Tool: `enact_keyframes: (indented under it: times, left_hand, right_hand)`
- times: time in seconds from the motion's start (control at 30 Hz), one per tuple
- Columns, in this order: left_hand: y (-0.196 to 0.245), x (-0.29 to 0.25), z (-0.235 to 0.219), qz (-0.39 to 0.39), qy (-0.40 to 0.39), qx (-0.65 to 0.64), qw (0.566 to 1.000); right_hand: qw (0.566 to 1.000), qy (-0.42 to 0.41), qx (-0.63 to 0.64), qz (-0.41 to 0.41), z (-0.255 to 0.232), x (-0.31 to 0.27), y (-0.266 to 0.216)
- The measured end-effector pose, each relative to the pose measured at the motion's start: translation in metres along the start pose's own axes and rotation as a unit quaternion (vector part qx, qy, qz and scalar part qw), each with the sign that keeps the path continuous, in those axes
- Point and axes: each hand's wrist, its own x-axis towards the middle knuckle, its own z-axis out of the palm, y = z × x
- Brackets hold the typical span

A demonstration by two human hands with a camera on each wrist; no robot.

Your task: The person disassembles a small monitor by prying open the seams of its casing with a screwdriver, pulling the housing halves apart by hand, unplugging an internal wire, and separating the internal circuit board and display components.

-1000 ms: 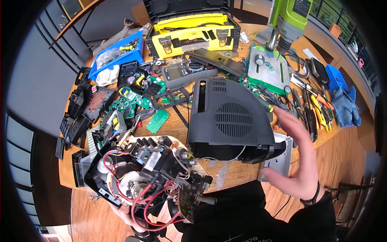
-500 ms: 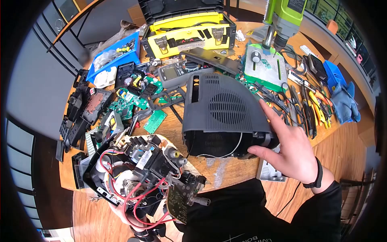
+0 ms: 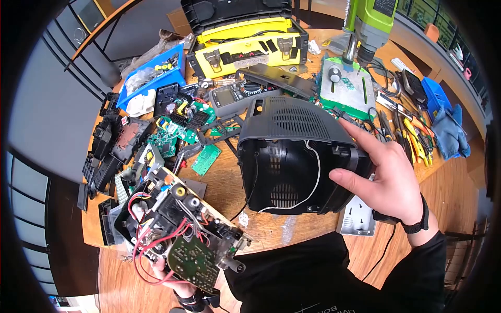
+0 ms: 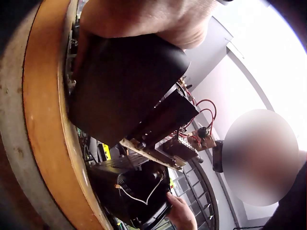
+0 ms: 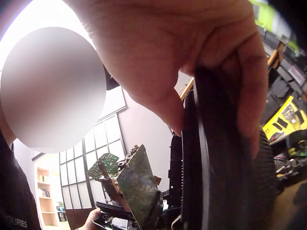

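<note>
The right hand (image 3: 389, 175) grips the right side of a hollow black housing (image 3: 297, 122), thumb at its open edge and fingers over the outside. A white wire hangs across the housing's dark inside. In the right wrist view the hand (image 5: 192, 52) pinches the housing's edge (image 5: 216, 158). At lower left, the left hand (image 3: 169, 276) holds from below a black shell with circuit boards (image 3: 193, 261), red wires and metal parts. The left wrist view shows the left hand (image 4: 144, 19) against the shell's smooth black outside (image 4: 120, 86); its fingers are partly hidden.
Loose green boards (image 3: 207, 159) and black plastic parts (image 3: 125, 138) cover the table's left. Behind are a blue bin (image 3: 156, 75), a yellow toolbox (image 3: 250, 49) and a multimeter (image 3: 227, 96). A green drill press (image 3: 373, 21), pliers (image 3: 412, 143) and a grey tray (image 3: 357, 216) are at right.
The right hand has come onto the housing and grips it; the housing has tipped so its open side faces the person. The circuit assembly in the left hand has turned, showing the green board's face.
</note>
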Motion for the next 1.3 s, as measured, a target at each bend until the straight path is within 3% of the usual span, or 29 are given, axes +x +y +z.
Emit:
enact_keyframes:
  times: [0.07, 0.17, 0.23, 0.27, 0.37, 0.53, 0.6, 0.8, 0.87, 0.93, 1.1, 1.2, 1.3]
  left_hand:
    - [-0.002, -0.001, -0.005, 0.000, -0.009, -0.010, 1.000]
    - [-0.001, 0.001, 0.010, 0.020, 0.041, 0.064, 0.997]
    - [0.002, 0.004, 0.022, 0.036, 0.130, 0.082, 0.988]
    - [0.006, 0.003, 0.037, 0.013, 0.151, 0.025, 0.988]
    - [0.015, 0.003, 0.037, -0.027, 0.126, 0.007, 0.992]
    - [0.014, 0.004, 0.040, -0.009, 0.128, -0.002, 0.992]
    - [0.015, 0.005, 0.046, -0.006, 0.164, 0.003, 0.986]
    - [0.014, 0.002, 0.039, -0.004, 0.149, 0.039, 0.988]
    - [0.011, 0.000, 0.032, -0.008, 0.148, 0.027, 0.989]
    - [0.011, 0.001, 0.038, -0.011, 0.148, 0.015, 0.989]
    - [0.011, 0.002, 0.061, 0.027, 0.235, 0.021, 0.972]
    - [0.010, 0.001, 0.065, 0.037, 0.188, 0.019, 0.981]
    - [0.008, -0.005, 0.059, 0.041, 0.199, 0.011, 0.979]
  right_hand:
    - [1.000, 0.010, -0.003, -0.002, 0.001, 0.001, 0.000]
    - [0.999, 0.031, -0.027, -0.022, 0.005, 0.001, 0.008]
    - [1.000, 0.015, -0.014, -0.005, 0.000, 0.001, 0.005]
    - [1.000, 0.000, 0.001, 0.011, -0.001, 0.002, 0.004]
    - [1.000, -0.004, 0.015, 0.027, -0.001, 0.002, 0.004]
    - [1.000, -0.002, 0.018, 0.019, -0.001, 0.002, 0.007]
    - [1.000, -0.005, 0.019, 0.022, -0.002, 0.002, 0.007]
    - [0.998, -0.025, 0.036, 0.035, -0.002, 0.006, 0.008]
    - [0.999, 0.016, 0.037, -0.017, 0.006, 0.005, 0.017]
    - [1.000, 0.011, 0.021, -0.015, 0.003, 0.005, 0.014]
    - [0.999, 0.009, 0.040, -0.014, 0.006, 0.007, 0.022]
    - [0.998, -0.010, 0.057, 0.016, 0.004, 0.009, 0.022]
    - [0.997, -0.014, 0.076, 0.027, 0.007, 0.012, 0.024]
